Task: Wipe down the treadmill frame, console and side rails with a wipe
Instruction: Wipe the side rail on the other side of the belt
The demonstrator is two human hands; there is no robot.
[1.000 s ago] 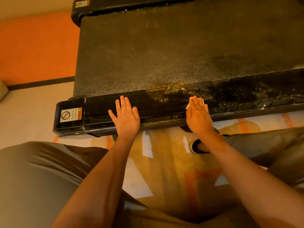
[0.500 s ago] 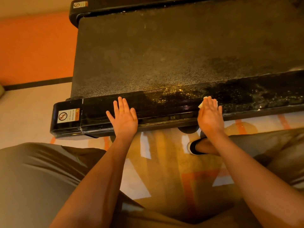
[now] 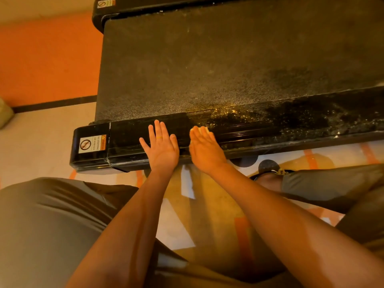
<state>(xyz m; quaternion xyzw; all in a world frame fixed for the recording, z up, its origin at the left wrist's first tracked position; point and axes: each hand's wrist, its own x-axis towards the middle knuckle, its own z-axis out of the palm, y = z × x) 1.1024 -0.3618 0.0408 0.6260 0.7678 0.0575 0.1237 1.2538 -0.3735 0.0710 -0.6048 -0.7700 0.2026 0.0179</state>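
The black treadmill's near side rail (image 3: pixel 270 132) runs across the middle of the view, dusty and speckled to the right and cleaner near its left end. My left hand (image 3: pixel 161 147) rests flat on the rail with fingers spread, a thin ring on one finger. Right beside it, my right hand (image 3: pixel 204 150) lies flat on the rail with straight fingers, pressing a pale wipe (image 3: pixel 205 128). Only a sliver of the wipe shows past the fingertips.
The gritty running belt (image 3: pixel 207 59) lies beyond the rail, with the far rail (image 3: pixel 145 6) at the top. The rail's end cap carries a warning sticker (image 3: pixel 92 144). My knees (image 3: pixel 41 225) and a shoe (image 3: pixel 268 166) rest on patterned floor; an orange floor area (image 3: pixel 41 59) is at left.
My right hand, with the wipe under it, first slid a little right along the rail, then swept left until it is next to my left hand. The left hand stayed put.
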